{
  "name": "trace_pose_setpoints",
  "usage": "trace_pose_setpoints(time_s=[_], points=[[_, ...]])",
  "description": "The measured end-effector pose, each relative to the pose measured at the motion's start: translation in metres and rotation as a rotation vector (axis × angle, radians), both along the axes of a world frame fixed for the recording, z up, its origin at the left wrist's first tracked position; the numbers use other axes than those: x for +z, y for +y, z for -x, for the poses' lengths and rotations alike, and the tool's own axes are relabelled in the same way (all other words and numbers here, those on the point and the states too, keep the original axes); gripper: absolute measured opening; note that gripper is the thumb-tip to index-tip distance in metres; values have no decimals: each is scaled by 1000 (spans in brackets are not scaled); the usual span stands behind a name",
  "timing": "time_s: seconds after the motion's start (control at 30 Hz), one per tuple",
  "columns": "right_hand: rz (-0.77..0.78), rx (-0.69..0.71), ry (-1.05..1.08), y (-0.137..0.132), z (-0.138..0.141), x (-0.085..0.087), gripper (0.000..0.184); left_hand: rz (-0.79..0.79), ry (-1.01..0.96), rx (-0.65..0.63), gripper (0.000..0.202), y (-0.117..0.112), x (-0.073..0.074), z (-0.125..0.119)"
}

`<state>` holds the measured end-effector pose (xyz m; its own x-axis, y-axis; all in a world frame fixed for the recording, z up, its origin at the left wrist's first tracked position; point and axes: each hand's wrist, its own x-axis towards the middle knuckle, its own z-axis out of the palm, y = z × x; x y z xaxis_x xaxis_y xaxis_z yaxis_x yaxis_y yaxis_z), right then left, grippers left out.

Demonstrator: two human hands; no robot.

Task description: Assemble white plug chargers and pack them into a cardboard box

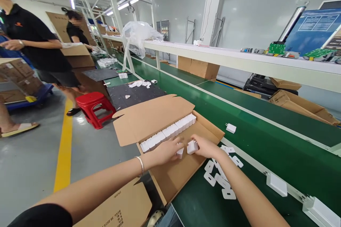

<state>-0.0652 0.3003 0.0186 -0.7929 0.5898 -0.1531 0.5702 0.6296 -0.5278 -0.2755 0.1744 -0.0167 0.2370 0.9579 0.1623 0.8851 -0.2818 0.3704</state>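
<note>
An open cardboard box sits at the near edge of the green conveyor belt. A row of white plug adapters lines its far wall. My left hand reaches into the box, fingers curled round a small white adapter. My right hand grips another white adapter just beside it, over the box's floor. A bracelet circles my left wrist.
Flat white plastic pieces lie on the belt right of the box, and one loose adapter sits farther out. Red stool and yellow floor line at left. Two people stand by cartons at the far left. A white shelf runs above the belt.
</note>
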Motion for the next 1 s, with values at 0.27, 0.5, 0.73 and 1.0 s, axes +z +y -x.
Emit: trace_pose_setpoints(time_s=[0.27,0.5,0.73,1.0], points=[[-292,-37,-208,72,18,16,34,74,222,30,13,-17,0,9],[-471,-20,-345,101,42,19,36,243,453,182,20,-38,20,16],[-606,-131,-288,97,55,9,70,356,562,241,31,-42,52,26],[-484,-214,-197,105,40,-3,63,-49,421,230,41,65,64,-8]])
